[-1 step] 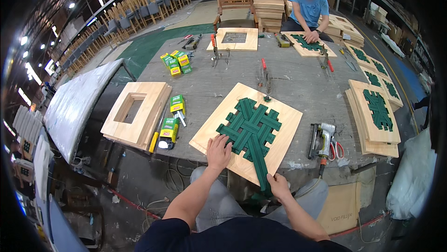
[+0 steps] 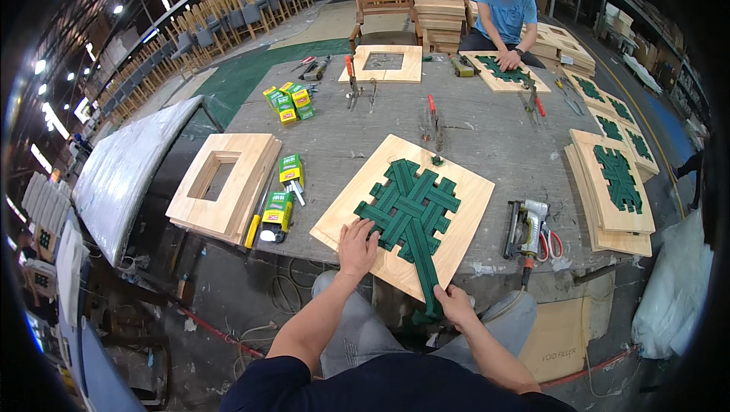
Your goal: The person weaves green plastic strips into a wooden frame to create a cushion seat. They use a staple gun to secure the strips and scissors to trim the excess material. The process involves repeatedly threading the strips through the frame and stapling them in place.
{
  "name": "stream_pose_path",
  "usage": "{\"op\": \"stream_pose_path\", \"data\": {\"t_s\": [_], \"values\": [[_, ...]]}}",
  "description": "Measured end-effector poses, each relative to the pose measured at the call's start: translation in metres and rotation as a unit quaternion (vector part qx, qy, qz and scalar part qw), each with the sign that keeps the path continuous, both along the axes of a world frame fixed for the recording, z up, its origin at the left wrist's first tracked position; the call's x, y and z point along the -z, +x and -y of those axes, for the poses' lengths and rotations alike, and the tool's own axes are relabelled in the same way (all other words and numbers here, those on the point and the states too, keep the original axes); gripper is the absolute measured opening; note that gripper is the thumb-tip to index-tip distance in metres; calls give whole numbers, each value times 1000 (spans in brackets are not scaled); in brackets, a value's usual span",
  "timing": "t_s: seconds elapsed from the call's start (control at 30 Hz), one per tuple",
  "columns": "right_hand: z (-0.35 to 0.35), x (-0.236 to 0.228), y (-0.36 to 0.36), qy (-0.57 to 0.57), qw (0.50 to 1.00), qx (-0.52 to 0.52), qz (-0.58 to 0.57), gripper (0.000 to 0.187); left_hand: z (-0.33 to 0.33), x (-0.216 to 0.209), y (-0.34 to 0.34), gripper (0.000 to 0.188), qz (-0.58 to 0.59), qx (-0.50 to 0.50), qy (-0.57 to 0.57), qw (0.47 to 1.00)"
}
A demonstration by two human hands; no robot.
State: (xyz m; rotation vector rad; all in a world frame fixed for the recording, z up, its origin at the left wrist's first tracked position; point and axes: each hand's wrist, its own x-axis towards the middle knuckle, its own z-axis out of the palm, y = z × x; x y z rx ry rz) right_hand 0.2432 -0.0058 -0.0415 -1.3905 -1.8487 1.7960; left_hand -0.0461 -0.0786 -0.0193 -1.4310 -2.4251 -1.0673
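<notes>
In front of me a pale wooden panel [image 2: 471,187] lies at a slant, its near corner over the table's edge. Green webbing straps [image 2: 411,203] are woven across its middle, with cut ends sticking out around the weave. My left hand [image 2: 356,248] rests flat on the panel's near left side, fingertips against the edge of the weave. One long strap [image 2: 423,260] runs from the weave toward me, past the panel's edge. My right hand [image 2: 455,305] pinches this strap near its lower part, beside the near corner.
Left of the panel stand green-and-yellow staple boxes [image 2: 279,210] and stacked wooden frames [image 2: 201,214]. To the right lie a staple gun [image 2: 530,225], red-handled scissors [image 2: 550,244] and a stack of webbed panels [image 2: 601,222]. A red-handled tool [image 2: 433,119] lies beyond. Across the table, a co-worker [image 2: 506,20] handles another panel.
</notes>
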Motion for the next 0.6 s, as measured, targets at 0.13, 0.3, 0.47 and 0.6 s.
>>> {"op": "stream_pose_path", "data": {"t_s": [0.13, 0.3, 0.47, 0.6], "values": [[11, 2, 25, -65, 997, -45, 10, 38, 9, -12, 20, 25, 92, -1, 106, 990], [34, -29, 53, -128, 985, -17, -114, 31, 42, -8, 113, 42, 574, 74, -34, 815], [74, -45, 80, -96, 979, -159, -87, 24, 41, -33, 161, 59, 789, 116, -114, 592], [56, -55, 82, -63, 982, -175, -17, 32, 44, -12, 170, 58, 758, 130, -77, 635]]}}
